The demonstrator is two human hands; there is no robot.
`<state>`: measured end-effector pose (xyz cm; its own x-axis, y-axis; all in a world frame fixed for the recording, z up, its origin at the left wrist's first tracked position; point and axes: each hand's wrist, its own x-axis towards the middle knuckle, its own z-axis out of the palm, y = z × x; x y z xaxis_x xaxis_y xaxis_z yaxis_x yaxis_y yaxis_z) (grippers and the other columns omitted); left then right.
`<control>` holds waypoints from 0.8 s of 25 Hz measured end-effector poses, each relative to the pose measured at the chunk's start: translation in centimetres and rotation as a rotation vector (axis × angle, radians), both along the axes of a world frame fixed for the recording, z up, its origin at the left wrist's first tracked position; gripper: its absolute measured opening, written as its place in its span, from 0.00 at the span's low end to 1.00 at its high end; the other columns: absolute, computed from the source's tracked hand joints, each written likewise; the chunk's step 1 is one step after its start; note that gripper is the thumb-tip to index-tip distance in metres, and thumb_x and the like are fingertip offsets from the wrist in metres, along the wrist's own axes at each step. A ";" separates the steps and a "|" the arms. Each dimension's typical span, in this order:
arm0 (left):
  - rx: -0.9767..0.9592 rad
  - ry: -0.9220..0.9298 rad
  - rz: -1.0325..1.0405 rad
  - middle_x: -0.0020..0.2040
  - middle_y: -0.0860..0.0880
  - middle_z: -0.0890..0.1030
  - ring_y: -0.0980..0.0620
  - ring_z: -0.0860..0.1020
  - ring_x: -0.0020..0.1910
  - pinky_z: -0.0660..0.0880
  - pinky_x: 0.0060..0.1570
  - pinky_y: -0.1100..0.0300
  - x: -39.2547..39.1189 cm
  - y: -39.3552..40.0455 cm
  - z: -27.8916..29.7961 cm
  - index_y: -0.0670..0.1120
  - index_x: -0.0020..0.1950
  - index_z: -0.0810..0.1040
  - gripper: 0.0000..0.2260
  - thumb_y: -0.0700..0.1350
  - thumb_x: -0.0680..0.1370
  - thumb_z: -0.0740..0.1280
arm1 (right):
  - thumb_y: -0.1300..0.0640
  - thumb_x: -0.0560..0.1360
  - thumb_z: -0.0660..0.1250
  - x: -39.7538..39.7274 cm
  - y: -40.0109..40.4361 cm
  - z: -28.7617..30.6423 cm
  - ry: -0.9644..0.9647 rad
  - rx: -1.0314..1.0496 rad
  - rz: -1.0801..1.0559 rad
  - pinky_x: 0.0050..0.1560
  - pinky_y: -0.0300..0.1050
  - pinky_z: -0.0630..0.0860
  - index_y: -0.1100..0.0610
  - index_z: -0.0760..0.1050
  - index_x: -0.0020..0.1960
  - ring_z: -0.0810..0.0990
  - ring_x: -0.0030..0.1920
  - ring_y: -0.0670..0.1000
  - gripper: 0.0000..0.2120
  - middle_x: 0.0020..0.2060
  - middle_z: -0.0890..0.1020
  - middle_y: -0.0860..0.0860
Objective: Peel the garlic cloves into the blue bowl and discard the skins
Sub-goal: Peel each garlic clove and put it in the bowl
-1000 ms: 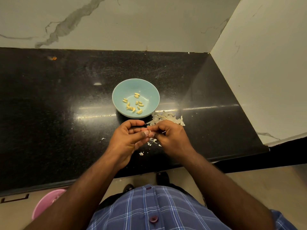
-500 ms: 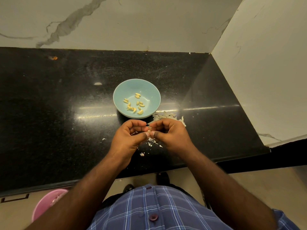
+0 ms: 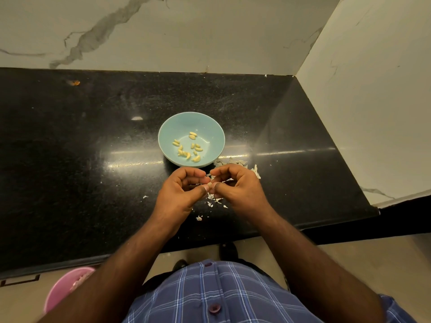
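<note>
On the black counter [image 3: 70, 159] set into a marble-walled corner, the blue bowl [image 3: 191, 117] near the middle already holds about a dozen peeled cloves [image 3: 187, 148]. Just in front of it, toward the front edge, my left hand [image 3: 182, 190] and right hand [image 3: 235, 185] pinch another garlic clove [image 3: 210, 184] between curled fingertips. I judge the peeling well along, but the skins [image 3: 235, 163] beside the bowl still need discarding.
</note>
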<state>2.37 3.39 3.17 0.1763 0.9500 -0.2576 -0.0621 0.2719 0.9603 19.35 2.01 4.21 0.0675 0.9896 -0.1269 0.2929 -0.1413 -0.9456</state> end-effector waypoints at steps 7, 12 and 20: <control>0.062 0.068 -0.007 0.47 0.46 0.86 0.50 0.85 0.50 0.83 0.51 0.57 0.1 -0.2 0.6 0.45 0.54 0.81 0.11 0.33 0.75 0.74 | 0.57 0.74 0.74 0.0 -0.2 0.2 -0.073 0.042 0.020 0.47 0.60 0.84 0.45 0.81 0.52 0.84 0.45 0.50 0.10 0.42 0.85 0.47; 0.035 0.001 -0.013 0.47 0.47 0.87 0.51 0.85 0.50 0.82 0.49 0.60 0.2 -0.4 0.7 0.43 0.54 0.80 0.12 0.32 0.74 0.74 | 0.55 0.73 0.72 0.0 -0.4 0.0 -0.084 0.054 0.024 0.45 0.63 0.83 0.46 0.79 0.52 0.83 0.43 0.53 0.09 0.41 0.84 0.48; -0.114 -0.210 0.012 0.47 0.44 0.86 0.46 0.84 0.50 0.81 0.52 0.53 0.5 -0.5 0.4 0.44 0.53 0.78 0.12 0.29 0.75 0.71 | 0.59 0.74 0.70 -0.2 -0.7 0.0 -0.039 0.068 0.043 0.43 0.61 0.81 0.51 0.79 0.50 0.81 0.42 0.58 0.06 0.40 0.82 0.52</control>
